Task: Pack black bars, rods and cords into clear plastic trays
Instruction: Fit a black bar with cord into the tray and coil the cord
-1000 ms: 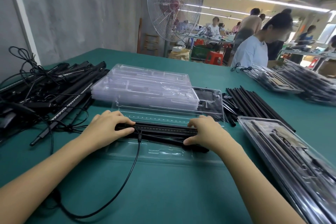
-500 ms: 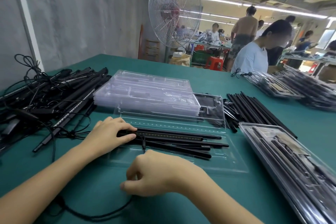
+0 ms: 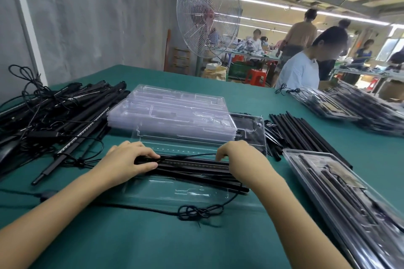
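Head: black bars (image 3: 190,165) under left fingers (image 3: 148,154), right fingers (image 3: 222,152).

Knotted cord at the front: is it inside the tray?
No, the knotted cord lies on the green table, in front of the clear tray.

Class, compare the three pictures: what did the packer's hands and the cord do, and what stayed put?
The right hand went back from the near edge of the tray to the right end of the bars, pulling the cord along them; its coiled part now lies before the tray. The left hand stayed gripping the bars' left end.
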